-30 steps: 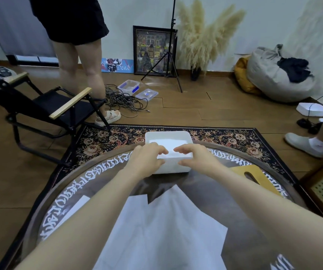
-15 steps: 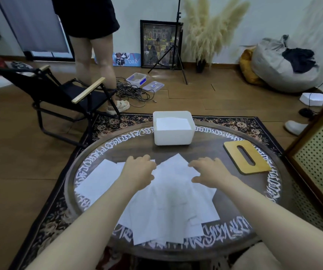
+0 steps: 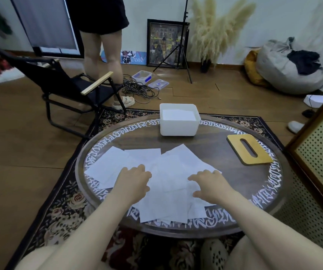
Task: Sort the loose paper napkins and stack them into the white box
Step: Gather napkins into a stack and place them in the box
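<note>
Several loose white paper napkins [image 3: 168,178] lie overlapping across the near half of the round table [image 3: 234,193]. The white box [image 3: 178,128] stands at the table's far edge with white napkins stacked flat inside it. My left hand [image 3: 132,182] rests palm down on the left part of the pile, fingers slightly curled. My right hand [image 3: 208,183] hovers over or touches the pile's right edge, fingers spread. Neither hand has a napkin lifted.
A yellow wooden lid with a slot [image 3: 249,152] lies on the table's right side. A black folding chair [image 3: 69,88] and a standing person [image 3: 102,45] are at the far left. A perforated cabinet [image 3: 320,158] stands close on the right.
Both hands have drawn back from the white box to the napkin pile near me. The view has pulled back, so the whole table now shows.
</note>
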